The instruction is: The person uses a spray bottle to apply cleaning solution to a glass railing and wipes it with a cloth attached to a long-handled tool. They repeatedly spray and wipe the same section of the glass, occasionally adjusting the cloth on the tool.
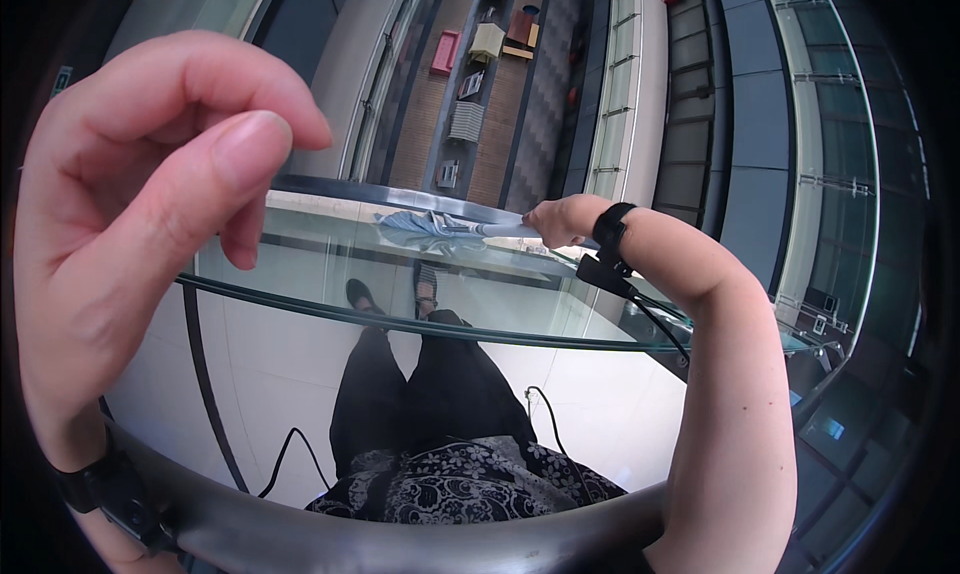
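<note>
My left hand (142, 191) is raised close to the camera at the left, fingers loosely curled, with nothing seen in it. Over the glass balustrade panel (480, 293) reaches my right hand (561, 220), gripping the pale handle (502, 230) of a cleaning tool. At the handle's far end, a bunched light-blue cloth (416, 224) rests against the pale ledge (352, 208) beyond the glass. Part of the handle is hidden by my right hand.
A curved metal handrail (390, 521) runs between me and the glass. Black wrist straps (615, 233) and thin cables (551, 416) are near my arms. Beyond the ledge is a deep drop to a lower floor with a pink bench (445, 53) and glass-railed levels (619, 79).
</note>
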Tool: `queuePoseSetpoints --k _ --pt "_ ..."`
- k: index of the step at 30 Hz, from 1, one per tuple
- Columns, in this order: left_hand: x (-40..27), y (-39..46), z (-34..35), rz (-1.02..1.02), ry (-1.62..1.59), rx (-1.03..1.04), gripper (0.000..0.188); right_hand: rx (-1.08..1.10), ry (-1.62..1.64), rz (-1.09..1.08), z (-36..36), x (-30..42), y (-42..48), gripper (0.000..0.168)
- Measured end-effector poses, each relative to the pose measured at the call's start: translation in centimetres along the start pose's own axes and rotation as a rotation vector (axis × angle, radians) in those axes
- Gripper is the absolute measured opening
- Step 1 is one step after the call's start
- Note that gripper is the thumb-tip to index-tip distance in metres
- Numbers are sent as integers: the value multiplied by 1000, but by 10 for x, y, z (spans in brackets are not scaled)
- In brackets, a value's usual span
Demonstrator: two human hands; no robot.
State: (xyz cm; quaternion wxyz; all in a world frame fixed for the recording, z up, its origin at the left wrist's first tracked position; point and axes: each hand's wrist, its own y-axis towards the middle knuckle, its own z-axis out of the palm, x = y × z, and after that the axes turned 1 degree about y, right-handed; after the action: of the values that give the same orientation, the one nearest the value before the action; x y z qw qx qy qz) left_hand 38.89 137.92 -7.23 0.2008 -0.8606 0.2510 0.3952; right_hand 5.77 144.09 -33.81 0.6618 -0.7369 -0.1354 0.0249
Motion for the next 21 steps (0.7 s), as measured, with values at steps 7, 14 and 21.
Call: queuePoseSetpoints --k 7,14,21 --pt "5 12 -2 21 60 49 24 -102 -57 61 70 -41 88 51" --pt "20 13 -5 9 36 52 25 72 58 97 54 -42 4 64" --pt "18 8 -11 6 40 58 25 52 110 243 35 -46 -78 42"
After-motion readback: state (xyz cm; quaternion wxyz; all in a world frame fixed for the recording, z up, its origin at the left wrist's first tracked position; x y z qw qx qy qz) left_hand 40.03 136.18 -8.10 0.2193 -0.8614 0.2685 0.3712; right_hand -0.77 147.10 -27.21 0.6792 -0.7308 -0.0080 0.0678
